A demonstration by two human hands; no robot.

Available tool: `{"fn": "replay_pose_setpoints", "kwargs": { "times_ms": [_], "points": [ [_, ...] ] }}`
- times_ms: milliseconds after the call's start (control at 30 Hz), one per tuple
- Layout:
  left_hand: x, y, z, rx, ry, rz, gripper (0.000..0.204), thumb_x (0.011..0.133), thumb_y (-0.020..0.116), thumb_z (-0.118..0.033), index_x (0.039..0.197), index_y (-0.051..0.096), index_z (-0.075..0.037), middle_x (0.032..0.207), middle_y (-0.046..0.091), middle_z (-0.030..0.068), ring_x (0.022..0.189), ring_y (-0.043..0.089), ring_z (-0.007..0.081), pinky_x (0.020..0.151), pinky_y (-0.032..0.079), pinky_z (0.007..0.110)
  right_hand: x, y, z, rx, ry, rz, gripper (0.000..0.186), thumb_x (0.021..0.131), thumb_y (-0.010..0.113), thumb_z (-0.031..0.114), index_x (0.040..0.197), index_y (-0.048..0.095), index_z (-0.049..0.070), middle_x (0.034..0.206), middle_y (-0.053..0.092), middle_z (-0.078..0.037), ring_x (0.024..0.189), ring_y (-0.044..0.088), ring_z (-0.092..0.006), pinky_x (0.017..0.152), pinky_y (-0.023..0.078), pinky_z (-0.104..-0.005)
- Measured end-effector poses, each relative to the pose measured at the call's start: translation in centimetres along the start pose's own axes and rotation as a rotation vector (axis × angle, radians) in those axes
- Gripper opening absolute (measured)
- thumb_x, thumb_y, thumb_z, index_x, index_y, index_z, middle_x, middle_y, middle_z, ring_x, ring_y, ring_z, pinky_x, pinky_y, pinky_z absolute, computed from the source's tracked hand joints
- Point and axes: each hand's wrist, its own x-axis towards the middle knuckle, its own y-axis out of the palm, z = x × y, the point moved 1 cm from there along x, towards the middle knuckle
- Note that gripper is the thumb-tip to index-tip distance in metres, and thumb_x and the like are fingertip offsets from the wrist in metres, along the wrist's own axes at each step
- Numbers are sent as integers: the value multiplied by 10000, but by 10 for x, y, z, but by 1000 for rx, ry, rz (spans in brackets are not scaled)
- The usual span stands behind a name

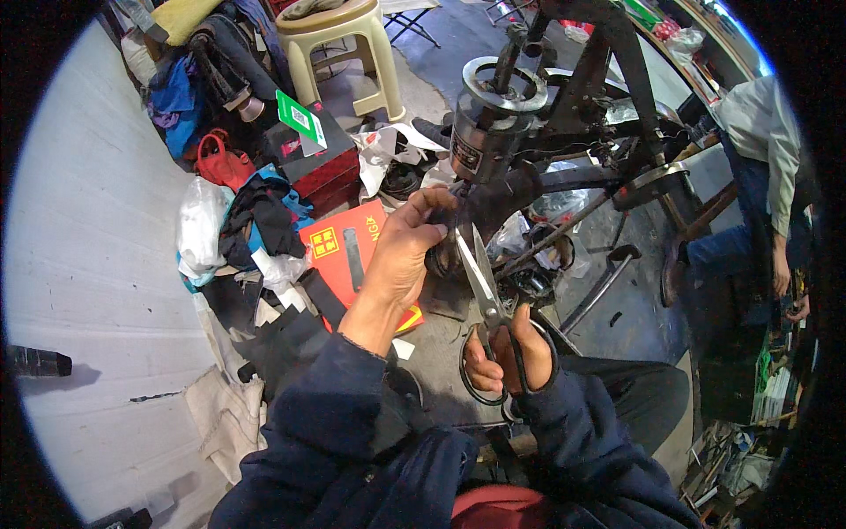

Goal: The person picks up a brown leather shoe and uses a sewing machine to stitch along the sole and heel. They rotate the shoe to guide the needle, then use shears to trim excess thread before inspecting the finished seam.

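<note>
My right hand [532,346] holds a pair of scissors [484,286], with thumb and fingers through its black handles. The blades point up and away from me, slightly apart. Their tips are close to my left hand [397,257], whose fingers are pinched together beside a dark rounded piece [480,212]. What the left fingers grip is too small and dark to make out. Right behind them rises a black metal machine [498,137] with a round ring on top and a long arm reaching right.
Left of my hands lie a red box [330,242], a plastic bag [201,225] and a pile of dark cloth. A beige stool [339,53] stands at the back. On the right another person [749,176] is near a curved metal bar [604,282].
</note>
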Motion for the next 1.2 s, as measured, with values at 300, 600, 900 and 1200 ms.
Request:
{"fn": "replay_pose_setpoints", "kwargs": {
  "times_ms": [300, 600, 900, 1200],
  "points": [
    [-3, 7, -4, 15, 16, 20, 401, 827, 507, 92, 1197, 633, 5, 1261, 610, 57, 1216, 580, 174, 1072, 439, 299, 14, 8, 9, 153, 41, -23, 859, 950, 261, 871, 926, 548, 61, 585, 401, 27, 442, 375, -116, 447, 298, -271],
    [-3, 5, -2, 57, 34, 7, 407, 831, 511, 86, 1218, 618, 15, 1259, 604, 54, 1214, 577, 162, 1075, 421, 285, 18, 20, 5, 99, -32, -58, 828, 966, 284, 845, 953, 581, 73, 564, 397, 38, 408, 373, -113, 415, 307, -259],
    [-2, 5, 0, 50, 54, 39, 410, 810, 527, 109, 1185, 642, -13, 1424, 572, 109, 1384, 500, 248, 1194, 334, 359, 17, 14, 0, -106, -195, -258, 794, 1031, 274, 759, 994, 597, 35, 556, 410, 10, 410, 382, -126, 416, 316, -267],
    [-10, 15, -4, 701, 280, -131, 255, 987, 595, -92, 1216, 644, 10, 1125, 712, 82, 1032, 638, 136, 953, 497, 293, 7, 8, -19, -86, -220, -176, 847, 1001, 290, 799, 998, 588, 6, 608, 429, -17, 476, 404, -157, 494, 366, -295]
  ]
}}
